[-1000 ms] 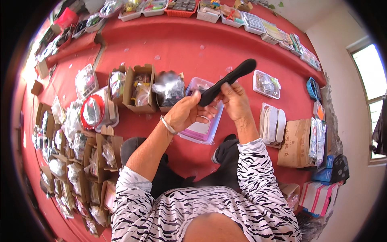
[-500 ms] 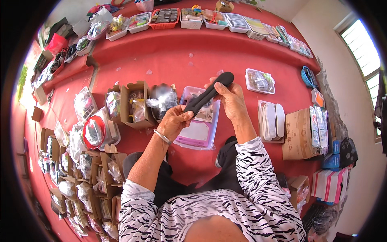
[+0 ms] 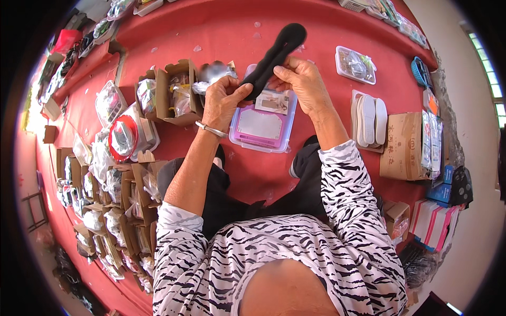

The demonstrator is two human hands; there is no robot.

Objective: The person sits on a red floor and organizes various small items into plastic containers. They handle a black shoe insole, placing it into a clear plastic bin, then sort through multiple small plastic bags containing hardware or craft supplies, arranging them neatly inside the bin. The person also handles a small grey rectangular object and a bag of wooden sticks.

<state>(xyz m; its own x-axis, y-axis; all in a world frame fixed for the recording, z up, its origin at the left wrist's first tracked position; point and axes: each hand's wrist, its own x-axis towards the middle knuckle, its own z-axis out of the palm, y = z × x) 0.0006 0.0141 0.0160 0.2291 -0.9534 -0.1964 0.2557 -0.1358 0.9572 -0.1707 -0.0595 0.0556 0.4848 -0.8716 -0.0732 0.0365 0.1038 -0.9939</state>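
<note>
Floor [image 3: 163, 39] with red covering lies under the things; for directions, I take the clear tub [image 3: 290, 120] as the centre of the clock. Brown cardboard box [image 3: 405, 150] stands at about three o'clock. Inside the tub lies a purple case [image 3: 255, 139]. White insoles [image 3: 368, 121] lie at three o'clock, between the tub and the cardboard box.

The black insole [image 3: 273, 60] is held up in the air, on the twelve o'clock side, tilted so that its far end points toward one o'clock. In my judgement, the step in hand is handling this insole with both hands. Next move would call for one secure pinch before the other is released, because the piece looks flexible and could bend.

Left hand [image 3: 224, 93], at about ten o'clock, pinches the near end, with the thumb on top and the fingers folded under. Right hand [image 3: 304, 80], between one and two o'clock, pinches the side edge near the middle; its fingertips are partly hidden, so I cannot tell how firmly they press.
</note>
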